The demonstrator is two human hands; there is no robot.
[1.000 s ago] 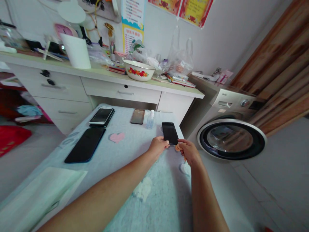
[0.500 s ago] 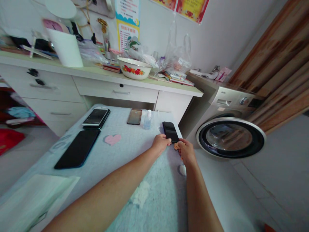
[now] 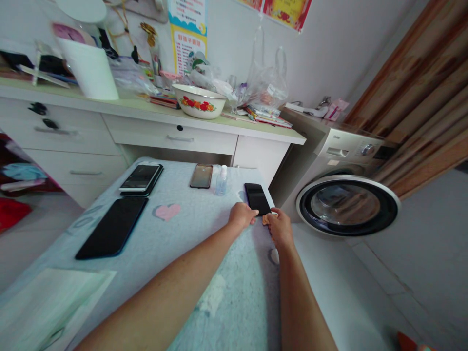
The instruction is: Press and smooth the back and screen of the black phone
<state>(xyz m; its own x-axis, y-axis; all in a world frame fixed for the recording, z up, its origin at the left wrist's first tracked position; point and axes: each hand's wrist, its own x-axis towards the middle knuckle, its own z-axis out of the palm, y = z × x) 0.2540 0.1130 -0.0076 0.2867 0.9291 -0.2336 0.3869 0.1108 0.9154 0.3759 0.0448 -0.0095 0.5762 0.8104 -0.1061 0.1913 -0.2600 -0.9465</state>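
A black smartphone (image 3: pixel 257 198) lies at the right edge of the cloth-covered table. My left hand (image 3: pixel 242 216) is closed on its near left corner, the thumb along the edge. My right hand (image 3: pixel 281 227) is at the near right corner, its fingers wrapped round a small orange-brown cloth (image 3: pixel 265 220) that touches the phone's edge. Left of the phone stand a clear spray bottle (image 3: pixel 221 181) and a phone case (image 3: pixel 201 176) lying flat.
On the table's left lie a white-framed phone (image 3: pixel 141 177) on a dark one, a black tablet (image 3: pixel 112 227) and a pale bag (image 3: pixel 54 304). Behind is a desk with a flowered enamel bowl (image 3: pixel 200 102). A washing machine (image 3: pixel 338 161) stands to the right.
The view has shifted slightly. Both hands stay at the phone's near end, and the right fingers with the orange-brown cloth have moved only a little along its corner.
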